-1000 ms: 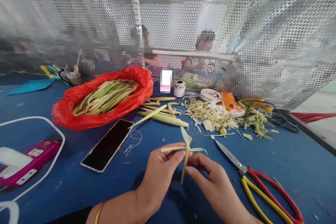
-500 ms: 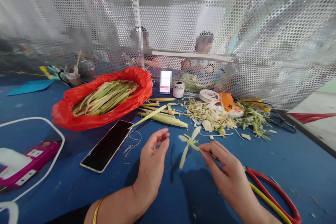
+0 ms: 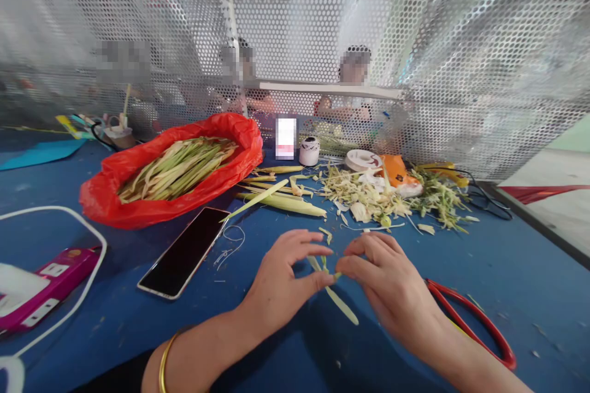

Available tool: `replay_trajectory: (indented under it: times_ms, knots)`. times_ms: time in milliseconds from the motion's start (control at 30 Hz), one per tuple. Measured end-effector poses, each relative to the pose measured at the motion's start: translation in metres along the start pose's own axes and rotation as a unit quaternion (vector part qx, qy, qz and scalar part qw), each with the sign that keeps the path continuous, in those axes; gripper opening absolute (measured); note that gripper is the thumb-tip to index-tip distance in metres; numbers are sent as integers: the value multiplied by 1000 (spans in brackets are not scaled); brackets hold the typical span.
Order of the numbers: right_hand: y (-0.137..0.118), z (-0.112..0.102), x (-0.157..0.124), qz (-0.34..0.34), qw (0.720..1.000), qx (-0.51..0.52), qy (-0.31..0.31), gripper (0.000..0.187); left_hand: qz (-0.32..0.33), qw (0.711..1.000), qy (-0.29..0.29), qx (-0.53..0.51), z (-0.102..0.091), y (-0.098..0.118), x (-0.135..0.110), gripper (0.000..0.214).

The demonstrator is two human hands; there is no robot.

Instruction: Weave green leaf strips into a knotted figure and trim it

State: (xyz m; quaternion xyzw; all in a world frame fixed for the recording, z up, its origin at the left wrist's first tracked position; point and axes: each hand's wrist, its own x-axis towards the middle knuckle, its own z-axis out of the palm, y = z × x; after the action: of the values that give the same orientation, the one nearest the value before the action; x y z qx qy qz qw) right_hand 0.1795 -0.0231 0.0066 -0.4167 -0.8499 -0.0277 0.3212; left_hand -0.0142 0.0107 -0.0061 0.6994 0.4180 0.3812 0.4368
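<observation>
A small piece of pale green leaf strips [image 3: 342, 306], with narrow blades spreading from a knotted middle, is above the blue table between my hands. My right hand [image 3: 389, 276] pinches its short stem end between thumb and fingers. Around its near side is my left hand [image 3: 286, 273], thumb and fingertips apart, the thumb beside or touching the strips. My fingers partly hide the knot. Just beyond lie trimmed leaf scraps [image 3: 364, 196] and several long folded leaves [image 3: 286, 202]. Red-handled pliers or cutters [image 3: 483, 319] lie by my right forearm, partly covered by it.
A red plastic bag [image 3: 104, 196] full of long leaves lies left of a dark phone [image 3: 184, 255]. The magenta power strip [image 3: 50, 288] has a white cable. A white jar [image 3: 309, 152] and tape roll [image 3: 363, 159] stand before the perforated metal screen [image 3: 318, 31]; people sit behind it.
My left hand has moved right and its fingers now reach around the leaf piece. The piece has turned, one long blade now pointing down to the right. My view has shifted slightly.
</observation>
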Motion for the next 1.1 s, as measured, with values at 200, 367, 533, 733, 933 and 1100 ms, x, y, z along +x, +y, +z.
replay_trajectory:
  times_ms: [200, 367, 533, 733, 933, 1100]
  knots:
    - [-2, 6, -3, 13, 999, -8, 39, 33, -69, 994, -83, 0, 3, 9, -4, 10]
    - [-4, 2, -1, 26, 999, 31, 34, 20, -95, 982, -160, -26, 5, 13, -9, 25]
    - [-5, -1, -2, 69, 995, 14, 76, 11, -129, 985, -109, -31, 5, 4, -9, 29]
    - [-14, 1, -6, 62, 989, -49, 126, 6, -207, 968, -29, -140, 8, 4, -4, 30]
    - [-21, 5, -8, 52, 989, -32, 133, 11, -263, 924, -66, -269, 11, 13, -7, 28]
    - [-29, 14, -8, 25, 991, -38, 129, 17, -289, 900, -53, -322, 10, 12, -9, 30]
